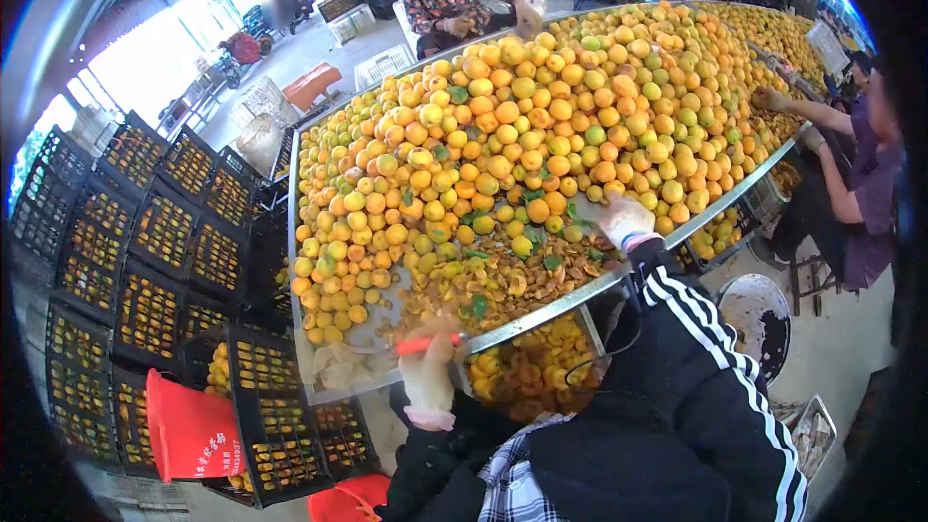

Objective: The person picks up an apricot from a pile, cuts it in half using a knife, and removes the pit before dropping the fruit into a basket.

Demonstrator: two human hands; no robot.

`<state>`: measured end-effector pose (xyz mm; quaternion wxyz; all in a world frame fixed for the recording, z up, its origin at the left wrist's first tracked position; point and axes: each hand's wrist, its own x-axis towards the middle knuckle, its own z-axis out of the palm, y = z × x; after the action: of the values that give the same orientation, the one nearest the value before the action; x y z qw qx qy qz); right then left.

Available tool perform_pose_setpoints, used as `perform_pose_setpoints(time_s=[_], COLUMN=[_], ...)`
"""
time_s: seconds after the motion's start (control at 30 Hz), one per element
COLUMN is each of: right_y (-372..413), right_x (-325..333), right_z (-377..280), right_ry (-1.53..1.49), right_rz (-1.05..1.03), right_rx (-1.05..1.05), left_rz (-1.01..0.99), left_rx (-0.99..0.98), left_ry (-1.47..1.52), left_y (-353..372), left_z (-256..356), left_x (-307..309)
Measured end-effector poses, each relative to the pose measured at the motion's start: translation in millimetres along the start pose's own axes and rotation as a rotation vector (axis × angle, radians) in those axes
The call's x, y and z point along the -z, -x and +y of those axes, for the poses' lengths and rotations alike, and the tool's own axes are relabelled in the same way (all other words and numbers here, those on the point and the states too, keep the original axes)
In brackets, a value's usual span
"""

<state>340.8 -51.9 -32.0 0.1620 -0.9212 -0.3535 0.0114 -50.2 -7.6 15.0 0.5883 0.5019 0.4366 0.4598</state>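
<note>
The long metal desk (541,315) in front of you is heaped with orange and yellow-green fruit (522,126). A litter of cut pieces and leaves (488,282) lies along its near edge. Below the rim, a bin (527,369) holds halved fruit. To your left, stacked black crates (164,232) are filled with more of the same fruit.

Your left hand (428,377), gloved, is closed around a red-handled tool (425,343) right at the desk's near rim, just above the bin. Your right hand (624,220), also gloved, is stretched out to the foot of the heap and touches the fruit there. You cannot tell from here whether its fingers grip a piece. The two hands are well apart, with the cut pieces between them.
</note>
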Motion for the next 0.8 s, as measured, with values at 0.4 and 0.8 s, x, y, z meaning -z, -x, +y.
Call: perform_pose_setpoints(time_s=[0.4, 0.8], right_y=[8.4, 99.0], right_x=[-45.2, -3.4], right_z=[10.1, -102.6], right_ry=[-1.657, -2.024], right_rz=[-0.466, -0.686], right_rx=[-0.067, -0.022], left_rz=[-0.375, -0.609], left_rx=[-0.031, 0.065], left_ry=[-0.344, -0.242], left_y=[13.7, 22.6], left_z=[33.3, 36.3], left_x=[-17.6, -56.8])
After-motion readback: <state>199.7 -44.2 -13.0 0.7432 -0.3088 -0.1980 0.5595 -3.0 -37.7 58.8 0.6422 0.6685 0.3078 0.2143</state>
